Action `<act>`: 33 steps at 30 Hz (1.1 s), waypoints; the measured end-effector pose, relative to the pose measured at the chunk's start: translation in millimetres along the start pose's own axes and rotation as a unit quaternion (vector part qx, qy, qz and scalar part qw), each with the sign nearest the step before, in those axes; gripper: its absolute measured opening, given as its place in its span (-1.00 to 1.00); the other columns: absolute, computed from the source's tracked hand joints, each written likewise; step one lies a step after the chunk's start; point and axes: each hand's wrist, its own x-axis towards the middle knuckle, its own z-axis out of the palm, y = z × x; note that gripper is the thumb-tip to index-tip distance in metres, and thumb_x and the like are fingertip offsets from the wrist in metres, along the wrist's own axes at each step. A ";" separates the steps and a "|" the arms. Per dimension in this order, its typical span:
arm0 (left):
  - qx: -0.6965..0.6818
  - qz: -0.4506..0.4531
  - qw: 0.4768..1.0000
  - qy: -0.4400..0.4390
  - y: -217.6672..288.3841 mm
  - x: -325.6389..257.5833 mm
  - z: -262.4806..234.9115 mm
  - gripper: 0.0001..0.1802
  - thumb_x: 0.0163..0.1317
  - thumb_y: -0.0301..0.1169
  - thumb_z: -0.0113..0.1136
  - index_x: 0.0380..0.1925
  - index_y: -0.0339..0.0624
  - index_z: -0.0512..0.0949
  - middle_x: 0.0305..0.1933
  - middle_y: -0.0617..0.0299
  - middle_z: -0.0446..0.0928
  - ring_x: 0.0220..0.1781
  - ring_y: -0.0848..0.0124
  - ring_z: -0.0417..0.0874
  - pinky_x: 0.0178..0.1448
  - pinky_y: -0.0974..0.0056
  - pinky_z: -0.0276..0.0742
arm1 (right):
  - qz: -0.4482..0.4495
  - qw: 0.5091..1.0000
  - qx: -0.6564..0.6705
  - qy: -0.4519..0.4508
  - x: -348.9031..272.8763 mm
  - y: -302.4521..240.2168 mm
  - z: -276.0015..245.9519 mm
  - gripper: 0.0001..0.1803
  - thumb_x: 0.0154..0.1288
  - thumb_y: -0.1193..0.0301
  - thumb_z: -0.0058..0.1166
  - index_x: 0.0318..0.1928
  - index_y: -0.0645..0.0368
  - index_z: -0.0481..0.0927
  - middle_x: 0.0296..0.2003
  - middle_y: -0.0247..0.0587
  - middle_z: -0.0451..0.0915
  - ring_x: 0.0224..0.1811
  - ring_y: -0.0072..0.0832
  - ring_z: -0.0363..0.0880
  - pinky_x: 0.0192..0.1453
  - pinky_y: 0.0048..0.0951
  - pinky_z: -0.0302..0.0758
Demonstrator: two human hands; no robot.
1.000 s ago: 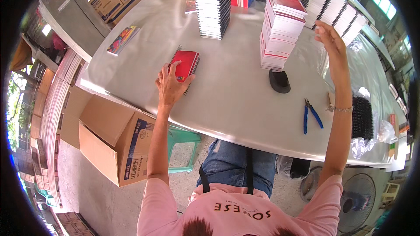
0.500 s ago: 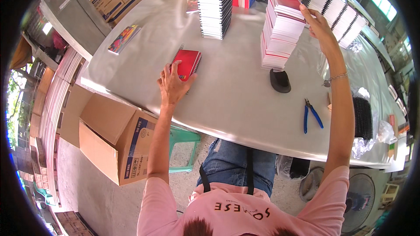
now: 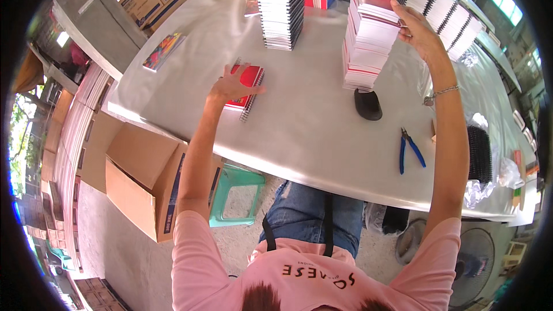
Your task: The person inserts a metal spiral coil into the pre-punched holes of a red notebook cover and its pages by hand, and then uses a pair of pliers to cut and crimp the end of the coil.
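A small red notebook (image 3: 250,75) lies on the table at the left, with a metal wire coil (image 3: 246,109) along its right edge. Over it spreads my left hand (image 3: 230,87), fingers apart and covering part of the cover. My right hand (image 3: 420,33) reaches up to a tall stack of red-covered books (image 3: 364,43). Its fingers are apart, with the tips against the upper right edge of the stack; I see no book lifted off. Below that stack sits a black, rounded object (image 3: 367,105). Blue-handled cutting pliers (image 3: 411,151) lie nearer me, left of my right forearm.
A tall stack of spiral-bound notebooks (image 3: 279,11) stands at the back middle; more bound stacks (image 3: 443,14) stand far right. A colourful booklet (image 3: 163,52) lies far left. Black coils (image 3: 478,152) lie at the right. An open cardboard box (image 3: 138,181) and green stool (image 3: 236,196) stand below the table edge.
My left hand has opened out flatter and shifted slightly up over the red notebook, showing more of its wire coil. My right hand has moved a little left, closer against the book stack.
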 end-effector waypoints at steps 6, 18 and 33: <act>-0.041 0.083 0.994 -0.058 -18.9 13.0 -10.4 0.21 -0.18 0.40 0.39 0.49 0.25 0.16 0.56 -0.23 -0.07 0.50 -0.22 0.19 0.47 -0.13 0.28 | 0.005 0.999 0.045 -0.025 -0.1 7.2 -4.9 -0.43 0.15 -0.30 0.22 -0.18 -0.11 0.59 -0.32 -0.57 0.41 -0.31 -0.68 0.32 -0.07 -0.56 0.39; 0.011 0.018 0.999 0.027 -6.7 14.3 24.2 0.21 -0.13 0.51 0.22 0.52 0.35 0.06 0.56 -0.26 -0.10 0.48 -0.43 0.10 0.44 -0.29 0.22 | 0.006 0.998 0.064 -0.013 -10.7 2.9 -1.5 -0.37 0.14 -0.27 0.26 -0.05 -0.05 0.59 -0.28 -0.49 0.45 -0.24 -0.64 0.36 -0.04 -0.56 0.42; 0.023 -0.043 0.996 0.074 4.3 8.7 26.8 0.04 -0.01 0.37 0.27 0.44 0.29 0.16 0.33 -0.29 0.22 0.37 -0.35 0.29 0.28 -0.34 0.38 | 0.003 0.995 0.097 -0.009 -6.5 8.2 2.8 -0.37 0.12 -0.29 0.27 -0.08 -0.05 0.62 -0.33 -0.52 0.44 -0.31 -0.67 0.35 -0.09 -0.57 0.42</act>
